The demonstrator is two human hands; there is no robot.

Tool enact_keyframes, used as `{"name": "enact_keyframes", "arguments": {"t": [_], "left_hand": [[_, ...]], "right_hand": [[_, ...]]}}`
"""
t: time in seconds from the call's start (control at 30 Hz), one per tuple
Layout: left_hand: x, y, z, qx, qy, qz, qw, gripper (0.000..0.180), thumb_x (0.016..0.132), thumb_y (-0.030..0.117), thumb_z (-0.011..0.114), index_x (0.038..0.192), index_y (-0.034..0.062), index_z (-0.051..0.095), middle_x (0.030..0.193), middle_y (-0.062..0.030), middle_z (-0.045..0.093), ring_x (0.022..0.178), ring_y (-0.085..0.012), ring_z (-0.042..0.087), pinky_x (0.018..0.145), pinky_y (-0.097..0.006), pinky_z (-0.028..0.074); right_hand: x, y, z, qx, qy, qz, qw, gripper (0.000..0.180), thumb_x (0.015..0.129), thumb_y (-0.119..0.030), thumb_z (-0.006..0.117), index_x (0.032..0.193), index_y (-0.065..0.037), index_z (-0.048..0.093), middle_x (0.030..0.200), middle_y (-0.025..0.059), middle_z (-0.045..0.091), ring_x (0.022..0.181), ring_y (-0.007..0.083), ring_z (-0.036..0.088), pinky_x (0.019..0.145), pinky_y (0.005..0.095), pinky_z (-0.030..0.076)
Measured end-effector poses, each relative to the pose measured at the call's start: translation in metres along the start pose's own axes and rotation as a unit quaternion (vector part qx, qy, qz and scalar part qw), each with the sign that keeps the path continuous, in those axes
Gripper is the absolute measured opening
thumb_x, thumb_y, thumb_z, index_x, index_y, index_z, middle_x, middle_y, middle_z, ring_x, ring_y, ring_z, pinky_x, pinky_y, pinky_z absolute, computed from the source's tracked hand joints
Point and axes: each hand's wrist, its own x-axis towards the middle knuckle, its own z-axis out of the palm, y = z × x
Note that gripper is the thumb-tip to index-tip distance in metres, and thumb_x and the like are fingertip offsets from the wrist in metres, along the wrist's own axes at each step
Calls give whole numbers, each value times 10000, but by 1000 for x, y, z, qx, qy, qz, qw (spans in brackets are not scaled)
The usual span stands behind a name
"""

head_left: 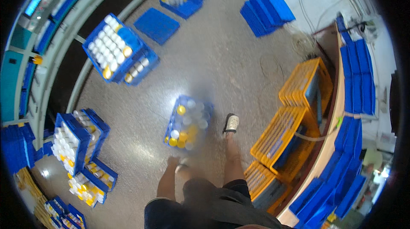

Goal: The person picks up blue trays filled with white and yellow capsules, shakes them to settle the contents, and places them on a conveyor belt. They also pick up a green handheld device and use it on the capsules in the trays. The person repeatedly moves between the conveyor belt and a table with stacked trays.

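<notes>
Before the person sits a crate with bottles in it; right of it is a clog. Farther right, latticed crates stand stacked beside a worktop bearing bins. Left, bottle-filled trays cluster. Ahead, a flat tray lies between a loaded crate stack, left, and piled trays, right.

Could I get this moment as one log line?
hands: not clearly visible | ahead: blue crate on floor, holding white and yellow containers | right: orange crates
</notes>
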Motion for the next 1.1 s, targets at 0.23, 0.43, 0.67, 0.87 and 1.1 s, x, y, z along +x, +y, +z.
{"name": "enact_keyframes", "arguments": {"t": [0.23, 0.43, 0.67, 0.87, 1.1], "left_hand": [[-162, 82, -69, -219, -303, -219, 901, 419, 824, 416, 677, 957, 21, 711, 939, -141, 700, 866, -280, 678, 734, -451, 562], [-260, 219, -94, -294, -256, -153, 908, 403, 827, 402, 669, 958, 24, 711, 944, -143, 700, 866, -282, 680, 732, -448, 562], [-228, 317, -142, -310, -230, -113, 916, 385, 830, 386, 659, 958, 27, 712, 950, -147, 700, 865, -284, 682, 731, -444, 562], [-164, 365, -234, -305, -226, -92, 921, 370, 833, 372, 651, 959, 30, 712, 955, -150, 700, 864, -286, 684, 730, -441, 561], [-117, 396, -353, -328, -218, -94, 914, 352, 836, 355, 641, 959, 33, 713, 961, -153, 701, 864, -288, 686, 728, -437, 561]], "right_hand": [[154, -267, -223, -42, 2, -155, 987, 259, 957, -222, 602, 1118, -20, 593, 1038, 83, 633, 907, 183, 618, 778, 331, 528], [177, -538, -378, 3, 53, -305, 951, 261, 951, -224, 605, 1115, -21, 597, 1039, 84, 635, 907, 185, 620, 778, 332, 529], [177, -737, -405, -47, 17, -377, 925, 264, 944, -227, 609, 1112, -23, 601, 1041, 85, 638, 906, 189, 621, 778, 334, 529], [162, -766, -407, -175, -36, -283, 942, 266, 938, -229, 612, 1109, -25, 605, 1042, 86, 640, 905, 191, 623, 778, 336, 529], [108, -824, -457, -264, -47, -173, 948, 269, 930, -232, 616, 1105, -27, 609, 1044, 87, 643, 905, 194, 625, 778, 338, 529]]}}
